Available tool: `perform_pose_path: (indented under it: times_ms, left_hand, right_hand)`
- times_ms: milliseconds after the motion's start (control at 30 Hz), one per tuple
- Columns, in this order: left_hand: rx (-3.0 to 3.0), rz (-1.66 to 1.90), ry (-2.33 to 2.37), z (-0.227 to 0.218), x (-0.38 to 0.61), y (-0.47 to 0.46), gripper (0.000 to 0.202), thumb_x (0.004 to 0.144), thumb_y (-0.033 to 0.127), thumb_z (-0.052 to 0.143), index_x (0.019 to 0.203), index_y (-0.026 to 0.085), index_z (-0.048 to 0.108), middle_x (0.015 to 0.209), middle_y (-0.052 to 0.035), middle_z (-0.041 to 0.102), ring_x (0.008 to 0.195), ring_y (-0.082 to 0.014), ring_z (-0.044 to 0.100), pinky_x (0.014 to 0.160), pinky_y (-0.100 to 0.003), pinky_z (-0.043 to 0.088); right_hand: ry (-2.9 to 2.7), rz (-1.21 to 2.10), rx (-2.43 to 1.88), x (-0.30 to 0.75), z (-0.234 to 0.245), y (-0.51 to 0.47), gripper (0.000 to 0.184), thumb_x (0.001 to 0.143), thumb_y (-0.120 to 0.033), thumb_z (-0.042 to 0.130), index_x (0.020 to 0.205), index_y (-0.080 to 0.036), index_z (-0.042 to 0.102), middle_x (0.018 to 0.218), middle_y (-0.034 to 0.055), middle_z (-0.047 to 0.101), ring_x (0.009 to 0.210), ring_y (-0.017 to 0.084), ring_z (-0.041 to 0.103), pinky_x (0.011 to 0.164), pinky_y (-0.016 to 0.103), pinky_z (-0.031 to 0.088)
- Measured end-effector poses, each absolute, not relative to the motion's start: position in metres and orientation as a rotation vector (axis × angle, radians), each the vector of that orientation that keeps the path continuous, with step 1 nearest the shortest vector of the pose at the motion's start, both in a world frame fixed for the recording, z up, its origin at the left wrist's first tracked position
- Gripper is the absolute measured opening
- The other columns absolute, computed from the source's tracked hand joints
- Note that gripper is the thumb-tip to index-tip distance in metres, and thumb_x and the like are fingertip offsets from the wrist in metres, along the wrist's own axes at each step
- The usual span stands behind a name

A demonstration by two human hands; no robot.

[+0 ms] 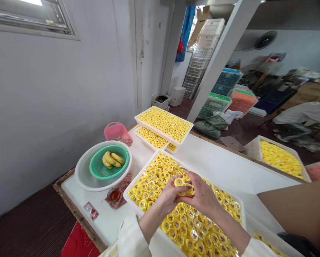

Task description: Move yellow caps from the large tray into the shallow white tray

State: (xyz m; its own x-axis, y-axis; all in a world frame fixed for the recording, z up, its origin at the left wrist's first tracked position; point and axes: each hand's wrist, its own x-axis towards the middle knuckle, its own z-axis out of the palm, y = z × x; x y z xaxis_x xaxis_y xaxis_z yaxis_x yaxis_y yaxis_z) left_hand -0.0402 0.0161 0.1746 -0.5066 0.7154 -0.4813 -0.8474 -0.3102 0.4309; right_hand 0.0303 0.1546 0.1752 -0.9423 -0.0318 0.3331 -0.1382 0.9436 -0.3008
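My left hand (168,196) and my right hand (201,194) meet over a white tray (128,191) packed with several small round yellow pieces (192,228). Both hands have their fingers curled around a small cluster of these yellow pieces (181,185), held just above the tray's contents. One piece sits on top between my fingertips. White sleeves cover both wrists at the bottom of the view.
Two stacked white trays (163,123) of yellow pieces stand further back on the white table (224,164). A green colander with bananas (110,160) sits in a white basin on the left, a pink basket (116,131) behind it. A person crouches at far right (301,116).
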Motion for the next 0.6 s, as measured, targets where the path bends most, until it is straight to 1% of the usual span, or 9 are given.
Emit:
perform_pose_path:
  times_ms: [100,167,267,367,467,533,600]
  left_hand:
    - [-0.224,1.954,0.788,0.177,-0.039,0.018,0.059,0.060,0.008,0.080,0.111,0.015,0.052,0.078,-0.0053,0.073,0.064,-0.0171,0.069,0.062,-0.026,0.056]
    - [-0.210,1.957,0.770,0.178,-0.038,0.018,0.055,0.060,0.007,0.080,0.107,0.014,0.054,0.077,-0.0047,0.073,0.062,-0.0169,0.069,0.064,-0.028,0.058]
    - [-0.216,1.953,0.745,0.180,-0.036,0.017,0.041,0.060,0.005,0.077,0.097,0.013,0.060,0.072,-0.0020,0.070,0.056,-0.0153,0.066,0.060,-0.028,0.058]
    - [-0.277,1.933,0.737,0.179,-0.035,0.018,0.030,0.062,0.001,0.073,0.085,0.013,0.059,0.069,-0.0005,0.066,0.052,-0.0136,0.064,0.056,-0.026,0.056]
    - [-0.349,1.912,0.727,0.177,-0.035,0.018,0.025,0.064,-0.002,0.070,0.077,0.014,0.055,0.071,-0.0003,0.064,0.056,-0.0127,0.063,0.063,-0.029,0.059]
    - [-0.384,1.914,0.711,0.177,-0.036,0.018,0.026,0.067,-0.002,0.069,0.075,0.015,0.052,0.071,0.0010,0.061,0.060,-0.0124,0.063,0.070,-0.031,0.060]
    - [-0.392,1.915,0.689,0.177,-0.036,0.018,0.024,0.070,-0.001,0.069,0.077,0.015,0.052,0.075,0.0004,0.061,0.066,-0.0132,0.065,0.074,-0.032,0.061]
  right_hand:
    - [-2.747,0.430,0.067,0.035,0.179,0.150,0.088,0.077,-0.046,0.074,0.145,-0.026,0.022,0.125,0.0131,0.059,0.110,0.031,0.061,0.083,0.048,0.058]
    - [-2.727,0.440,0.021,0.038,0.182,0.147,0.091,0.076,-0.044,0.076,0.147,-0.027,0.022,0.119,0.0112,0.061,0.104,0.030,0.063,0.079,0.046,0.058]
    - [-2.686,0.484,-0.007,0.041,0.186,0.142,0.093,0.075,-0.040,0.077,0.148,-0.028,0.020,0.112,0.0083,0.064,0.100,0.028,0.063,0.079,0.044,0.059]
    - [-2.666,0.542,-0.032,0.043,0.191,0.137,0.090,0.077,-0.040,0.075,0.148,-0.029,0.021,0.113,0.0074,0.065,0.101,0.028,0.063,0.078,0.043,0.059]
    - [-2.668,0.591,-0.094,0.045,0.195,0.135,0.084,0.079,-0.044,0.071,0.148,-0.030,0.024,0.112,0.0085,0.064,0.098,0.028,0.064,0.073,0.043,0.060]
    - [-2.673,0.591,-0.105,0.045,0.197,0.135,0.079,0.080,-0.044,0.070,0.146,-0.030,0.028,0.111,0.0086,0.064,0.098,0.028,0.064,0.075,0.044,0.060]
    - [-2.681,0.567,-0.095,0.045,0.197,0.135,0.076,0.080,-0.044,0.071,0.144,-0.030,0.031,0.109,0.0078,0.064,0.098,0.028,0.064,0.077,0.044,0.059]
